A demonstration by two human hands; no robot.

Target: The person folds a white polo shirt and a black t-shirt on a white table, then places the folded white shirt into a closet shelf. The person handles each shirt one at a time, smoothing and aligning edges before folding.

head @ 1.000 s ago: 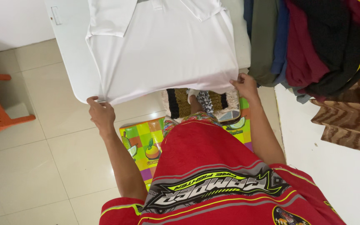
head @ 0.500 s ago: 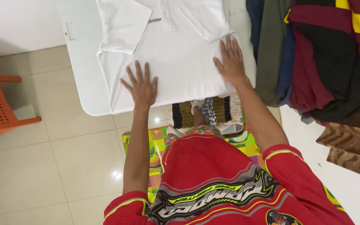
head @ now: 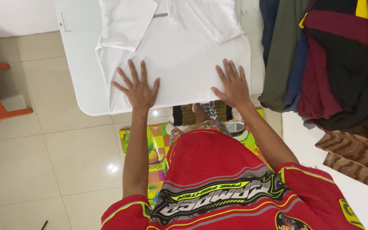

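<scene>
Left hand and right hand press flat, grip released, on the folded white shirt atop the white table

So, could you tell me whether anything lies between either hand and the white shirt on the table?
Nothing visible does. The left hand and right hand both lie flat, fingers spread, directly on the folded white shirt near its front edge on the white table.

A small white rectangular label sits on the white table's left part.
</scene>
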